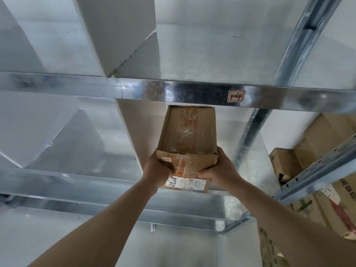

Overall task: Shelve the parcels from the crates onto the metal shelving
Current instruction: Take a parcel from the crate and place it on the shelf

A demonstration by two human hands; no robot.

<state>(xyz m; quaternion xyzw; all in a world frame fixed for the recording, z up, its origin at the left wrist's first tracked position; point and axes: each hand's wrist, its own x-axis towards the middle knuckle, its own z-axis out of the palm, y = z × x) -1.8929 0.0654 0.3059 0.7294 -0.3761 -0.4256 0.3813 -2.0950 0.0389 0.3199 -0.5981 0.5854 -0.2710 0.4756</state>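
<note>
Both hands grasp a worn brown cardboard parcel [187, 139] wrapped in clear tape, holding it up in front of the galvanised metal shelving [134, 89]. The left hand [157, 170] clasps the parcel's near left corner, fingers curled under its lower face, and the right hand [221, 168] clasps the near right corner the same way. A white shipping label [185, 183] with dark handwriting sits on the parcel's near underside between the two hands, and a small red-edged sticker [166, 159] is on its near edge. The parcel's far end reaches just under the shelf's front beam, close to a red-bordered tag [236, 96] marked 1-4. More brown cardboard boxes [285, 164] sit on the neighbouring rack at the right.
</note>
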